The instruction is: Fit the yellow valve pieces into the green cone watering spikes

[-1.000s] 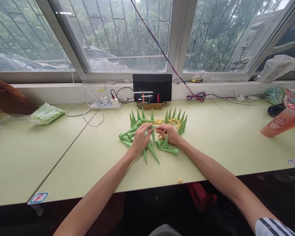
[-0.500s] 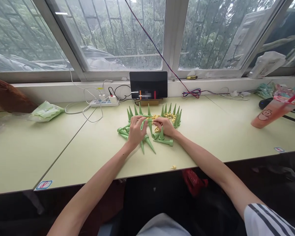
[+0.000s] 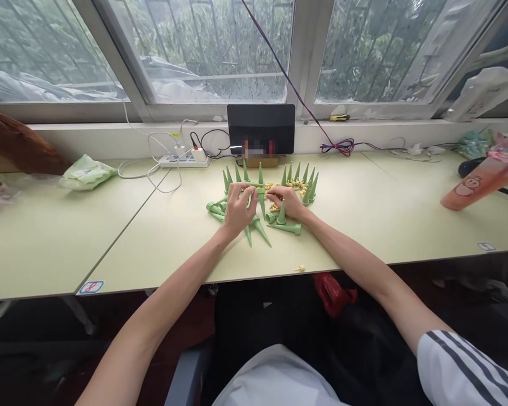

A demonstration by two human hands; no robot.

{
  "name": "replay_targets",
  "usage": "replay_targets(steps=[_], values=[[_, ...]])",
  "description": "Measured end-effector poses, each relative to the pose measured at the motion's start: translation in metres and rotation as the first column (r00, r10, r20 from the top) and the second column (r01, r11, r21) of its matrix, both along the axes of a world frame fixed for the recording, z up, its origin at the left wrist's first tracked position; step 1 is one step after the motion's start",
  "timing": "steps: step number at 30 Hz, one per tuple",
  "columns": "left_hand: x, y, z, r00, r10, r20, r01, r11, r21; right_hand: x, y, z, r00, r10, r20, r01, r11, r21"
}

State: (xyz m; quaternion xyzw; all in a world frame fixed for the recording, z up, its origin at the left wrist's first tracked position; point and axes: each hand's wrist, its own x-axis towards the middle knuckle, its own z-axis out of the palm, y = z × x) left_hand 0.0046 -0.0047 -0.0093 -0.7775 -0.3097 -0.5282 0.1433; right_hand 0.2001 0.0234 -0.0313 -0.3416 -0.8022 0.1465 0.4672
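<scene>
Several green plastic cone spikes [image 3: 258, 228] lie and stand in a cluster on the pale green table [image 3: 165, 242], with a heap of small yellow parts [image 3: 275, 187] among them. My left hand [image 3: 239, 208] is curled round a green cone [image 3: 261, 200] that points down between my hands. My right hand [image 3: 288, 202] has its fingers pinched at the cone's top end, over the yellow heap; what they hold is too small to make out. An upright cone [image 3: 281, 214] stands just in front of my right hand.
A dark phone [image 3: 261, 129] stands on a stand behind the cones. A power strip with cables [image 3: 182, 160] lies at the back left, a green packet [image 3: 87, 172] further left. A pink drink cup [image 3: 476, 183] lies at the right. One yellow part [image 3: 299, 268] sits near the table's front edge.
My hands have stayed together over the cone pile. The view has tilted down and back, showing more of my lap and the table's front edge.
</scene>
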Motion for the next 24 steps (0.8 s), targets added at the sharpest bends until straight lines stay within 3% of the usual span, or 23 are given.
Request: replay_targets(steps=[8,11,13,15,17,20,24], values=[[0.003,-0.008,0.007,0.999,-0.037,0.015,0.036,0.998,0.049,-0.002,-0.002,0.002,1.0,0.007,0.001,-0.007,1.0,-0.005],[0.01,-0.02,0.01,0.987,-0.141,-0.075,0.151,0.978,0.144,-0.003,-0.004,0.004,0.999,0.028,0.015,-0.028,1.0,-0.014],[0.019,-0.033,0.009,0.94,-0.27,-0.209,0.312,0.927,0.209,-0.004,-0.006,0.005,0.999,0.029,0.025,-0.029,0.999,-0.027],[0.031,-0.047,0.004,0.856,-0.398,-0.328,0.484,0.841,0.241,-0.006,-0.007,0.006,1.0,0.018,0.025,-0.017,0.999,-0.034],[0.041,-0.061,-0.002,0.761,-0.496,-0.419,0.599,0.785,0.158,-0.007,-0.007,0.007,1.0,0.013,0.022,-0.013,0.999,-0.03],[0.05,-0.074,-0.009,0.663,-0.565,-0.492,0.65,0.76,0.003,-0.008,-0.006,0.008,1.0,0.006,0.024,-0.006,1.0,-0.013],[0.052,-0.081,-0.011,0.593,-0.594,-0.544,0.658,0.747,-0.098,-0.008,-0.003,0.006,1.0,0.02,0.023,-0.02,1.0,-0.007]])
